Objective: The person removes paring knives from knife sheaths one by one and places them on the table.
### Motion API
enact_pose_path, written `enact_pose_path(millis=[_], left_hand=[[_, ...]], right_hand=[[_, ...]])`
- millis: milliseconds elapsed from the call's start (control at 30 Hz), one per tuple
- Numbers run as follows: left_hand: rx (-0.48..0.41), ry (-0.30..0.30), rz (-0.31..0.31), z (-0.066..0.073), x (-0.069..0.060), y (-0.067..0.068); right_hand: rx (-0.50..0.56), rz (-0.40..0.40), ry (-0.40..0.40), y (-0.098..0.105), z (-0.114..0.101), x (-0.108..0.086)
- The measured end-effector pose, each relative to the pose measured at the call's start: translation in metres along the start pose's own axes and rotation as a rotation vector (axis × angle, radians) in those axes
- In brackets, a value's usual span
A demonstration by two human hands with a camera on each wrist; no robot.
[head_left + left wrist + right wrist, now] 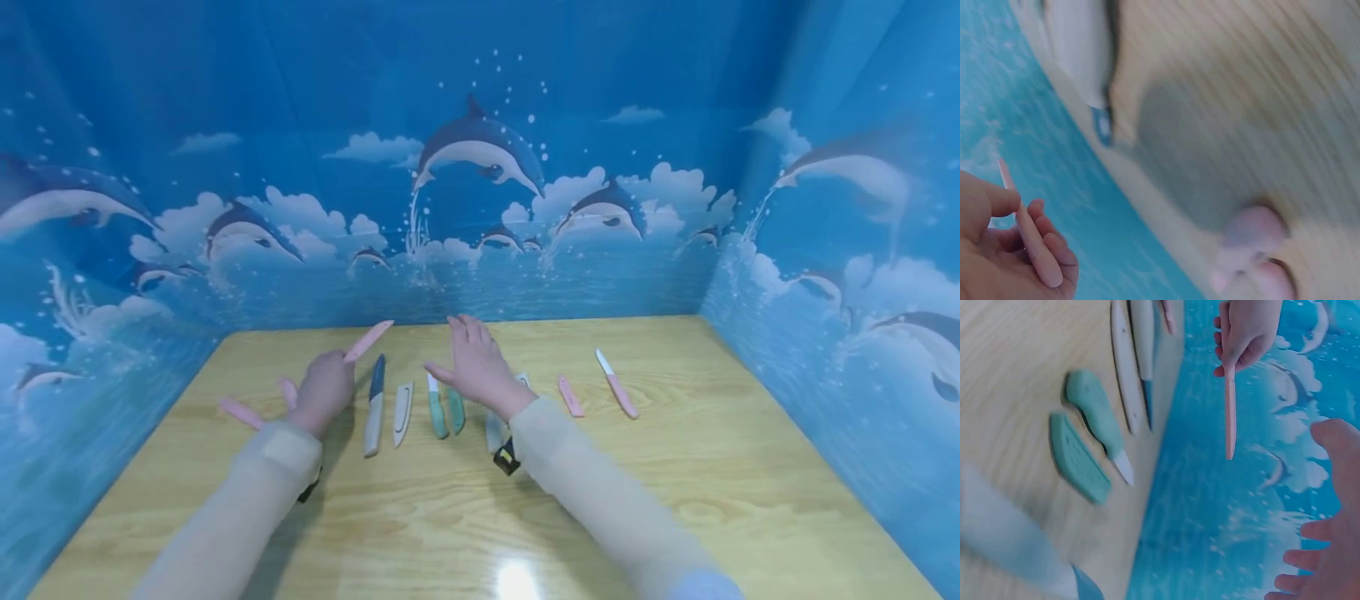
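Observation:
My left hand grips a long pink knife above the table; its forward part is also pink, like a sheath. In the left wrist view the thumb lies across this knife and the fingers curl round it. My right hand hovers with fingers spread, holding nothing. Below and beside it lie a green knife with a white blade and a green sheath. Between the hands lie a grey-handled knife with a dark blue blade and a pale sheath.
Two pink pieces lie left of my left hand. A pale-handled knife lies partly hidden under my right wrist. Farther right are a pink sheath and a pink knife with a white blade. A dolphin-print curtain borders the wooden table.

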State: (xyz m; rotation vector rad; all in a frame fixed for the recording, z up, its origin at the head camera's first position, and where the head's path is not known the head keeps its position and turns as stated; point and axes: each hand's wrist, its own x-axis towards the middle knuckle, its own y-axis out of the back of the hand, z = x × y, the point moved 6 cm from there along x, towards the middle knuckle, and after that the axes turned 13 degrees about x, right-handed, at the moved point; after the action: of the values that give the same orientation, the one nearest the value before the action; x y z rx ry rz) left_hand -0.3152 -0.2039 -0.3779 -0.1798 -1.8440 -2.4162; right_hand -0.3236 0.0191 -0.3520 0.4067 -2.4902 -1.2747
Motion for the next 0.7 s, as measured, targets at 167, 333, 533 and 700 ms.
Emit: enact_pose_path(millis=[167, 333, 533, 700], left_hand=[[0.079, -0.069, -0.025, 0.025, -0.001, 0.003], [0.048, -0.164, -0.05, 0.05, -0.015, 0.0], [0.036, -0.227, -0.087, 0.08, -0.032, -0.002], [0.032, -0.253, -0.135, 0.103, -0.047, -0.005]], right_hand=[[-0.042, 0.003, 0.071, 0.02, 0.008, -0.015], [-0.188, 0.012, 0.155, 0.027, 0.015, -0.03], [-0.327, 0.028, 0.274, 0.028, 0.016, -0.046], [-0.35, -0.02, 0.347, 0.025, 0.016, -0.058]])
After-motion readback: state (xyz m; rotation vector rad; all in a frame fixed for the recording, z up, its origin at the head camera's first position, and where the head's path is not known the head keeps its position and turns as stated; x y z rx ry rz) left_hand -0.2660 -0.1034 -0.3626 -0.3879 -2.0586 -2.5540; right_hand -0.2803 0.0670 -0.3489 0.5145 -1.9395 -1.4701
